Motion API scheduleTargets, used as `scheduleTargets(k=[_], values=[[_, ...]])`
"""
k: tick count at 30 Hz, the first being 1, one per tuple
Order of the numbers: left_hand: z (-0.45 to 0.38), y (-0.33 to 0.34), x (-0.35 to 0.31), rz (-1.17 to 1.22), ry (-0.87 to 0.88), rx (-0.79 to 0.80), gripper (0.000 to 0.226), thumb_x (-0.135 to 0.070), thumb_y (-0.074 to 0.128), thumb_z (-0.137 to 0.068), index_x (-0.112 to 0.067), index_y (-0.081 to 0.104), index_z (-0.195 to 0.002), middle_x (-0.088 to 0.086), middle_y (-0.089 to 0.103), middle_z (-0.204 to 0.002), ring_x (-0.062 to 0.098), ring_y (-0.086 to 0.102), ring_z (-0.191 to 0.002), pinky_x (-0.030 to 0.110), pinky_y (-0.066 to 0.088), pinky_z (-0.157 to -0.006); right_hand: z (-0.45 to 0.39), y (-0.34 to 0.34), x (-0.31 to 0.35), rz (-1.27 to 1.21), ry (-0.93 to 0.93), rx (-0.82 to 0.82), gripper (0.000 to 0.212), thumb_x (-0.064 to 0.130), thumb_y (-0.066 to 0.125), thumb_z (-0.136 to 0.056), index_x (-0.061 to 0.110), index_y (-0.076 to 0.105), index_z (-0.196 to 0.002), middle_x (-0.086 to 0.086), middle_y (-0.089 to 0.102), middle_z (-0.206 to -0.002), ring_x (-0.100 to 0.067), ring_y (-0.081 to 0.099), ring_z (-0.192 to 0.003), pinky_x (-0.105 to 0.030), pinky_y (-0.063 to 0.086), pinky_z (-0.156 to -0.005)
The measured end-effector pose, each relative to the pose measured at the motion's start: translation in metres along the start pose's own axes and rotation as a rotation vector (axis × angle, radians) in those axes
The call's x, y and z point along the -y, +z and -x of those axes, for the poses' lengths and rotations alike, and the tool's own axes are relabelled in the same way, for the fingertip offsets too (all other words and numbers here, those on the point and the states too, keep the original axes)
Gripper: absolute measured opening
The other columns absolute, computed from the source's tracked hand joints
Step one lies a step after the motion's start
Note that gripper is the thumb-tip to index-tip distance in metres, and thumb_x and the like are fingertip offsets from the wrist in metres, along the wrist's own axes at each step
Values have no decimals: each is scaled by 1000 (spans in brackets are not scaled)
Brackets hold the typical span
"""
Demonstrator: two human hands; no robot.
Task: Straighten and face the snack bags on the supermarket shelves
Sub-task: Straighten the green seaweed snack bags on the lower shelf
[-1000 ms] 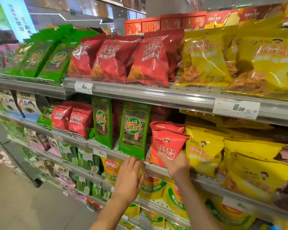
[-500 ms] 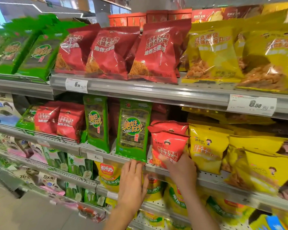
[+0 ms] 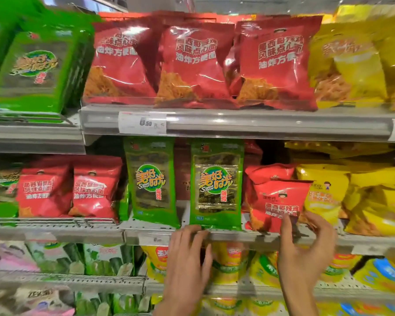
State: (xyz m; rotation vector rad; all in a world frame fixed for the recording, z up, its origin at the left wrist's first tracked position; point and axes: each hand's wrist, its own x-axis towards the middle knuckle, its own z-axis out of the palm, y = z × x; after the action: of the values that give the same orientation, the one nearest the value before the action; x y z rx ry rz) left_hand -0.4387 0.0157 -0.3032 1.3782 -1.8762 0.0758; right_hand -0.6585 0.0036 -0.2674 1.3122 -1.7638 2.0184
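Observation:
A red snack bag [image 3: 276,201] stands upright on the middle shelf [image 3: 249,237], facing forward. My right hand [image 3: 306,254] holds its lower right corner, thumb on the front and curled fingers at its right side. To its left stands a green seaweed bag [image 3: 216,185], upright and facing forward. My left hand [image 3: 187,258] rests its straight fingers on the shelf rail just under that bag's lower left corner. A second green seaweed bag [image 3: 152,183] stands further left, turned slightly.
Yellow snack bags [image 3: 324,192] crowd the shelf right of the red bag. Two red bags [image 3: 69,190] stand at the left. The upper shelf [image 3: 237,124] carries large red bags [image 3: 196,65], green ones and yellow ones. Lower shelves hold more packets.
The view has swung left and closer to the shelf. My left hand rose from below the rail to touch it under the green bag. My right hand slid to the red bag's right corner.

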Motion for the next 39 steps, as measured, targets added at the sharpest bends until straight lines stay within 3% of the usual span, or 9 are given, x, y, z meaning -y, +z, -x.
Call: scheduleTargets(k=[5,11,15,19,21,23,26,31,39], values=[[-1,-34,44,5,10,-22,20,-29,57,-93,-23,62,-111,-6,51,-114,16,51,-107,32,39,-92,31,33,41,-95,57,167,19,23,72,-93,17,65,-110,-5,68,-100,-29,66,-90,-38,53,-83],[-11,-53,69,-26,-114,-31,24,-33,53,-95,-18,66,-108,-7,54,-107,16,51,-101,34,46,-87,22,73,62,38,252,606,76,34,79,-86,9,45,-149,-6,56,-142,-23,53,-131,-47,45,-111],[-15,-66,71,-4,-183,-1,21,-30,63,-92,-18,66,-108,-7,56,-103,15,53,-99,34,48,-85,11,92,65,99,265,602,84,35,85,-80,5,45,-147,-15,57,-135,-31,56,-126,-48,46,-107],[-19,-73,74,22,-224,38,23,-32,63,-94,-17,66,-112,-7,57,-106,14,53,-104,32,45,-92,-2,108,56,48,407,747,94,40,88,-74,10,40,-148,-10,64,-134,-30,60,-124,-48,47,-106],[-19,-73,75,23,-229,48,23,-31,63,-94,-16,66,-111,-6,57,-106,14,53,-103,32,46,-91,-8,110,50,15,459,773,84,40,90,-71,13,49,-139,-3,71,-120,-27,66,-115,-45,50,-100],[-18,-73,75,12,-221,60,21,-31,63,-95,-16,66,-109,-6,56,-104,14,53,-101,32,46,-89,-11,111,45,-47,445,811,53,34,90,-72,21,63,-116,9,74,-103,-18,71,-101,-40,54,-93],[-16,-72,74,-13,-198,68,20,-32,62,-95,-17,66,-107,-7,55,-102,15,54,-99,32,47,-87,-11,113,42,-147,408,888,27,24,88,-77,28,72,-98,14,77,-94,-3,71,-91,-43,55,-96],[-14,-70,75,-20,-209,57,22,-36,61,-94,-19,66,-108,-9,54,-104,10,53,-99,28,47,-85,-7,107,44,-265,443,801,33,20,86,-79,16,74,-109,6,79,-100,-12,73,-97,-47,55,-98],[-11,-67,75,-17,-195,54,22,-34,59,-95,-18,63,-109,-8,53,-106,11,50,-102,28,44,-88,-20,70,68,-362,421,680,28,23,82,-83,19,73,-109,8,79,-98,-12,74,-94,-33,57,-81]])
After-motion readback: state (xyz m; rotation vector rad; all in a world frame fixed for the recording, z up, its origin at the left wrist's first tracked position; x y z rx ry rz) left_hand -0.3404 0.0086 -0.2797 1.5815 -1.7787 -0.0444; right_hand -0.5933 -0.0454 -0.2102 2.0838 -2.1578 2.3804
